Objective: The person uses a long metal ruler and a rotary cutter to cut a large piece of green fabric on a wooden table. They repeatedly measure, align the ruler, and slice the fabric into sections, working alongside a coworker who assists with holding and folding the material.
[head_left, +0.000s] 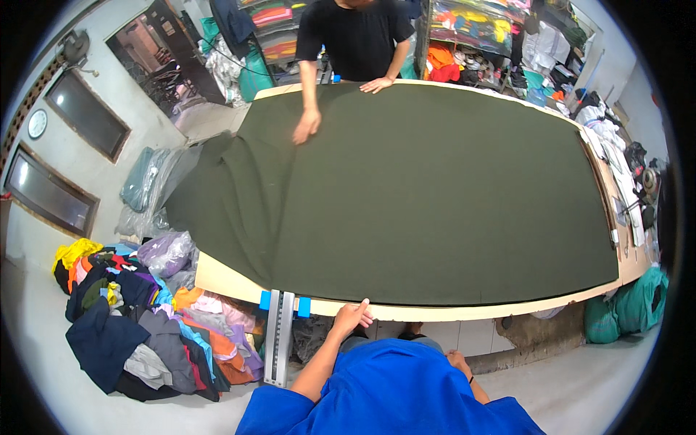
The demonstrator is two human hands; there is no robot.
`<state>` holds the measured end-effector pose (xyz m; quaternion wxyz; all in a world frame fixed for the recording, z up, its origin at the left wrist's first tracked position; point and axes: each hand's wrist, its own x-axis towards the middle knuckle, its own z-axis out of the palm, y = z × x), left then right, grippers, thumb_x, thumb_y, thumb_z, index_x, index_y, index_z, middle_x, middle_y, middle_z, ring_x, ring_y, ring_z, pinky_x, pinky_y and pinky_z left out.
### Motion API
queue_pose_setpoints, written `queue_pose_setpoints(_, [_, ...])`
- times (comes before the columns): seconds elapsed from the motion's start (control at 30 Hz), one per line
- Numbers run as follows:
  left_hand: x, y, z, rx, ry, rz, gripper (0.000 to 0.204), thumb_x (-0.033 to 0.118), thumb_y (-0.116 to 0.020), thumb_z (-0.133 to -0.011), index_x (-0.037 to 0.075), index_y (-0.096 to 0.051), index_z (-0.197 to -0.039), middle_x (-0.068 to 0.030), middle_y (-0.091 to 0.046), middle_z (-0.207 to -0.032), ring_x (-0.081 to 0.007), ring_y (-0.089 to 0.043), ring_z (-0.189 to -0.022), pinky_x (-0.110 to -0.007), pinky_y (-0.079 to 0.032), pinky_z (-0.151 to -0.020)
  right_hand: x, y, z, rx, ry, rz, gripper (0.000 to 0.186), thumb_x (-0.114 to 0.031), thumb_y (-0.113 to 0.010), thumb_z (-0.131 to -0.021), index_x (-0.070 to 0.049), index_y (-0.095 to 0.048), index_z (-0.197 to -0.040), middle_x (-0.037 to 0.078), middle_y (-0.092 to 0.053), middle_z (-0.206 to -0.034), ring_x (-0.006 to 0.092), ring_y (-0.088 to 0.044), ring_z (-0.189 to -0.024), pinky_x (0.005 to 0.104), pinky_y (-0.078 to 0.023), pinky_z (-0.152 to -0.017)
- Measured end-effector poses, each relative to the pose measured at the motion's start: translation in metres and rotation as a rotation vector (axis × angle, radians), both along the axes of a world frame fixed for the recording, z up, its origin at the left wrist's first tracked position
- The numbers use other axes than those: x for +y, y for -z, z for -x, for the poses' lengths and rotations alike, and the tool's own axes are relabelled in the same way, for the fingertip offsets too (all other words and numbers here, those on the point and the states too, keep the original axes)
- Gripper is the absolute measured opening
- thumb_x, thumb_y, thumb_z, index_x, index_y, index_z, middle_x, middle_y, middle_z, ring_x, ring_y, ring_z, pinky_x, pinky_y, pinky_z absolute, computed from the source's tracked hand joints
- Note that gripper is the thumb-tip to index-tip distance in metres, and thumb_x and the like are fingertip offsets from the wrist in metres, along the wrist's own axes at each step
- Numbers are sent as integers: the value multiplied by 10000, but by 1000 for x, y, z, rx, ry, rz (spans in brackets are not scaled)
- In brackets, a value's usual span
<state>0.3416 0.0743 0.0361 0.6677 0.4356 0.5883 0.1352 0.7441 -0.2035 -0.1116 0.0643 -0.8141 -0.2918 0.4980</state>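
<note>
A wide sheet of dark green fabric (442, 196) lies over a pale tabletop (225, 274). It is mostly smooth, with loose folds toward the left end. At the near edge of the table, my left hand (351, 317) touches the border by the fabric, fingers apart and no grip visible. My right hand (457, 361) hangs low beside my blue shirt, away from the cloth; its fingers are mostly hidden. Across the table, a person in a black shirt (355, 43) has one hand (307, 127) over the fabric, blurred, and another hand (377, 85) flat at the far edge.
A metal rail with blue end pieces (279, 337) is fixed at the near edge, left of my left hand. Piled clothes (152, 326) lie on the floor at left. Green bundles (627, 308) stand below the right end. Full shelves (475, 29) line the back.
</note>
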Motion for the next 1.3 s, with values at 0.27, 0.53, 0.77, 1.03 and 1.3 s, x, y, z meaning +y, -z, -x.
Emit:
queue_pose_setpoints(0.27, [-18, 24, 35, -152, -36, -30, 467, 334, -459, -1129, -22, -761, -1116, -128, -814, -989, -147, -764, -814, -257, -491, -657, 120, -2, 26, 127, 10, -52, 313, -157, -534, -1018, 30, -762, -1119, 211, -795, -1037, 307, -750, -834, 446, -578, -753])
queue_pose_setpoints(0.53, [-17, 28, 21, -201, 2, -80, 463, 308, -423, -1105, -5, -763, -1121, -124, -818, -1029, -151, -780, -854, -250, -487, -661, 117, 28, -6, -38, -247, -8, 339, -193, -574, -985, 69, -745, -1116, 197, -800, -1000, 264, -768, -750, 394, -603, -622])
queue_pose_setpoints(0.77, [-17, 31, 32, -147, 10, -62, 456, 294, -415, -1105, -4, -760, -1108, -129, -821, -1025, -153, -785, -854, -252, -491, -670, 104, -16, 29, -89, -188, -73, 421, -237, -613, -969, 2, -737, -1293, 248, -767, -1201, 395, -740, -1135, 431, -586, -983])
queue_pose_setpoints(1.03, [-9, 26, 30, -129, 81, -33, 453, 285, -416, -1102, -3, -765, -1108, -126, -823, -1028, -152, -789, -854, -253, -495, -679, 85, 10, 25, -18, 33, -48, 390, -269, -630, -984, -24, -768, -1253, 217, -792, -1072, 321, -762, -1006, 440, -610, -901])
queue_pose_setpoints(1.3, [-20, 21, 31, -204, 23, -68, 433, 280, -433, -1091, -6, -758, -1110, -132, -819, -1005, -162, -784, -859, -260, -491, -666, 83, 25, 29, -56, -63, -96, 390, -256, -621, -980, -25, -762, -1260, 247, -752, -1239, 383, -723, -1165, 432, -567, -1008])
